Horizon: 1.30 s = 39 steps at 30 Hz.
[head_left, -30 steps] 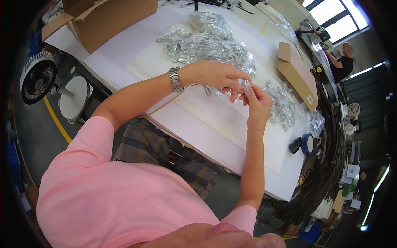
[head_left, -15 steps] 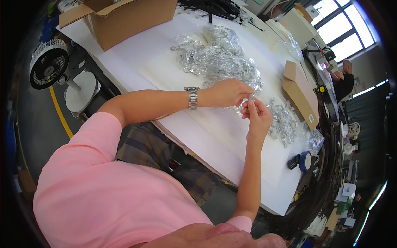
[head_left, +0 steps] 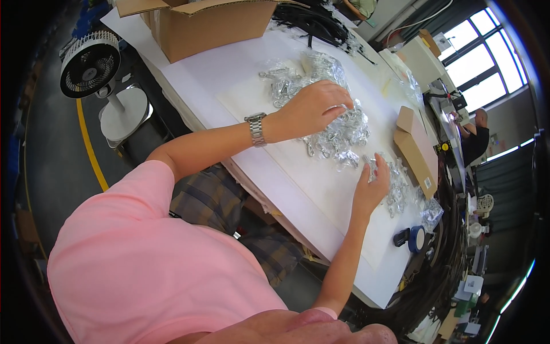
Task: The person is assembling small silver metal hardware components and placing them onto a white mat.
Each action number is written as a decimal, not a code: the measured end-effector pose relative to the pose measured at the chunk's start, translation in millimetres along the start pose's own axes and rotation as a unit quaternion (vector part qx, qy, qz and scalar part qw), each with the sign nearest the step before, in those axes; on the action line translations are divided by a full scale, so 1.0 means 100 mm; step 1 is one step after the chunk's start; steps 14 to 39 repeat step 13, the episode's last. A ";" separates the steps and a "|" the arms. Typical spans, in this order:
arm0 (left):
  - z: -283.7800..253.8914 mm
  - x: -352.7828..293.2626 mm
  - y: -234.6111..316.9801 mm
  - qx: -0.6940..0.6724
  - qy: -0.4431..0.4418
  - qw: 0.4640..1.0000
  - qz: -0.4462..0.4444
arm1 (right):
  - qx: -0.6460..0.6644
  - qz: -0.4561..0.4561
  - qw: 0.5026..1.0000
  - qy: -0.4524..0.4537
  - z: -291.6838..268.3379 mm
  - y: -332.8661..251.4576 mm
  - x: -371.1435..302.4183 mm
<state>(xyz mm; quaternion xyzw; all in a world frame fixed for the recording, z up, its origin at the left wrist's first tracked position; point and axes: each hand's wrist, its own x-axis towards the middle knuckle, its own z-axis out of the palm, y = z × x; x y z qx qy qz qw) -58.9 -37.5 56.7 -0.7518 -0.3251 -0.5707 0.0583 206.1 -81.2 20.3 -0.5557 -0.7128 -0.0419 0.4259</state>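
My left hand [head_left: 303,113], with a steel watch at the wrist, is over the big heap of silvery metal hooks in clear plastic bags [head_left: 344,129]. Its thumb stands apart from the curved fingers, and I see nothing held in it. My right hand [head_left: 371,189] is beside a smaller pile of silvery metal pieces [head_left: 396,200], its thumb and fingers spread with nothing visible between them. The left hand covers part of the big heap. Single pieces are too small to make out clearly.
A large cardboard box [head_left: 212,31] stands at the far left of the white table [head_left: 309,189]. An open carton [head_left: 415,152] lies right of the piles, near a blue tape roll [head_left: 417,239]. Black strips [head_left: 312,23] lie at the back. A fan [head_left: 90,67] stands left.
My hands were together, pinching a small shiny piece. They have parted: the left moved up and left over the heap, the right lower and right. The piece no longer shows in them.
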 end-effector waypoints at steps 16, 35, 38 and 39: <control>-2.00 -2.22 1.04 -0.119 -0.140 0.824 -0.536 | 0.134 0.002 0.990 -0.037 -0.29 -1.03 -1.58; -2.00 -2.22 1.04 -0.119 -0.140 0.824 -0.536 | 0.134 0.002 0.990 -0.037 -0.29 -1.03 -1.58; -2.00 -2.22 1.04 -0.119 -0.140 0.824 -0.536 | 0.134 0.002 0.990 -0.037 -0.29 -1.03 -1.58; -2.00 -2.22 1.04 -0.119 -0.140 0.824 -0.536 | 0.134 0.002 0.990 -0.037 -0.29 -1.03 -1.58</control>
